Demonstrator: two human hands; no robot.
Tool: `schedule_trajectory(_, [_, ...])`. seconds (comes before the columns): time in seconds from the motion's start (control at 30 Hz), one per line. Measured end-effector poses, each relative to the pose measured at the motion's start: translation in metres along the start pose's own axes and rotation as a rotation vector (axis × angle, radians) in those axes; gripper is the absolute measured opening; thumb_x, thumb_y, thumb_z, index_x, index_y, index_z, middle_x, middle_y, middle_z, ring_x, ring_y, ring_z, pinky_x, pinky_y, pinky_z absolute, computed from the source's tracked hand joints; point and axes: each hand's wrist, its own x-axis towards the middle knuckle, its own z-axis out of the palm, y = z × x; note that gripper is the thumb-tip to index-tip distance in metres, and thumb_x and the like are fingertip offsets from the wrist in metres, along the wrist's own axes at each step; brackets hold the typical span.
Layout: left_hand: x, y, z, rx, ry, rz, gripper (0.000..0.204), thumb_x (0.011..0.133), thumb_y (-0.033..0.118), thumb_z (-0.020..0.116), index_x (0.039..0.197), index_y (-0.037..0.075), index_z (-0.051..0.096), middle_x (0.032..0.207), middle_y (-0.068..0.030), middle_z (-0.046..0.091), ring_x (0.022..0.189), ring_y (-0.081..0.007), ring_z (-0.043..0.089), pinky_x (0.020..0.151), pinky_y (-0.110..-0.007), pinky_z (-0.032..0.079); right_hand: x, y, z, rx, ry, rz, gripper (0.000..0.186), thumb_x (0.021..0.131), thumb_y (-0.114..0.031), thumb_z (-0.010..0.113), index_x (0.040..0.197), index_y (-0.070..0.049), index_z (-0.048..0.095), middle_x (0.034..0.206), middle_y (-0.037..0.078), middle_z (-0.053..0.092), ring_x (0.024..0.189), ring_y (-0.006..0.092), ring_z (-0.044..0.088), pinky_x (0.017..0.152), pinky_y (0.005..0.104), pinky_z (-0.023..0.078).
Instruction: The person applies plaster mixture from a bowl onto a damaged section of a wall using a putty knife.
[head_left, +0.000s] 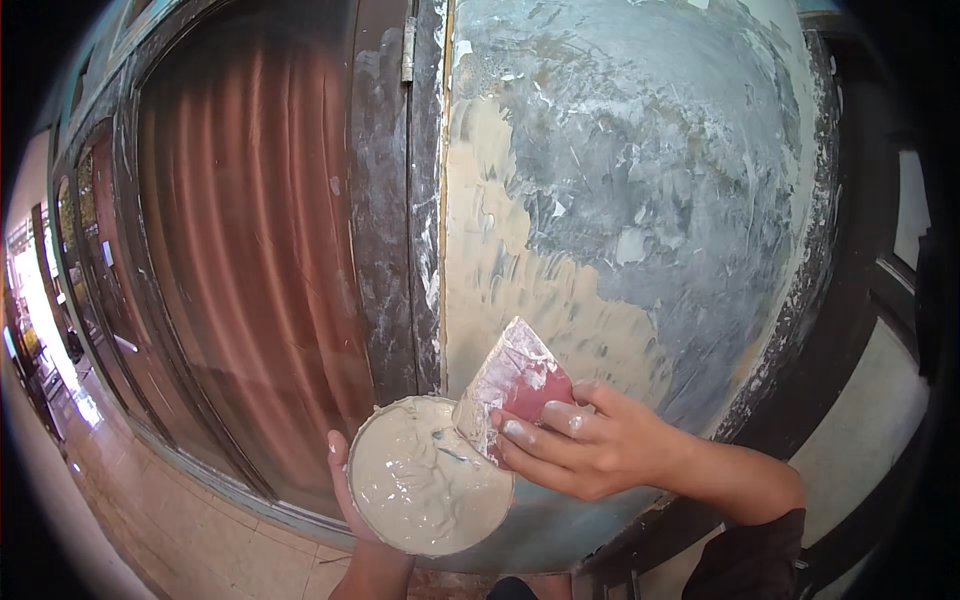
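My left hand [352,497] supports a round tub [357,507] from its left side and below; most of its fingers are hidden under it. Wet, grey-beige putty [425,490] fills the tub close to the rim. Between the fingers and thumb of my right hand [590,440] is a red, putty-smeared scraper [545,385], with one corner pointing up and its lower edge at the tub's right rim. White smears mark my right fingers. Just beyond is the wall [640,190], grey-blue and patchy, with a beige putty coat [560,310] along its left and lower part.
Left of the wall stands a dark, paint-spotted door frame [385,220] with a metal hinge [408,50]. A reddish curtain [255,230] hangs behind glass there. Dark framing [850,250] borders the wall's right edge. Pale floor tiles [200,535] lie at lower left.
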Motion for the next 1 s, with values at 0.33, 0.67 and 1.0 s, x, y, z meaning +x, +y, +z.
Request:
schedule_trajectory(0.33, [0.001,-0.002,-0.004,-0.053,-0.074,-0.055,0.084,0.103,0.07,0.039,0.145,-0.002,0.053,0.144,-0.0222,0.059,0.128,-0.037,0.06,0.11,-0.051,0.049,-0.003,-0.004,0.007,-0.009,0.028,0.015,0.026,0.083,-0.018,0.075,0.108,-0.017,0.076,0.116,-0.003,0.069,0.091,0.0128,0.059,0.066,0.0301,0.046])
schedule_trajectory(0.67, [0.004,-0.006,-0.005,-0.131,-0.088,-0.093,0.085,0.103,0.07,0.036,0.146,-0.002,0.052,0.143,-0.0217,0.06,0.127,-0.0359,0.06,0.11,-0.049,0.049,-0.007,-0.007,0.014,0.063,-0.006,0.059,0.026,0.086,-0.021,0.072,0.111,-0.013,0.074,0.118,0.002,0.071,0.093,0.0154,0.061,0.071,0.0376,0.045])
schedule_trajectory(1.0, [0.009,-0.01,-0.011,-0.022,-0.012,-0.093,0.087,0.101,0.073,0.035,0.145,0.0,0.054,0.142,-0.0206,0.06,0.125,-0.0373,0.062,0.105,-0.054,0.052,-0.015,0.014,0.01,0.259,0.029,0.359,0.032,0.08,-0.004,0.07,0.111,-0.011,0.071,0.112,-0.001,0.07,0.091,0.0216,0.056,0.08,0.0396,0.04])
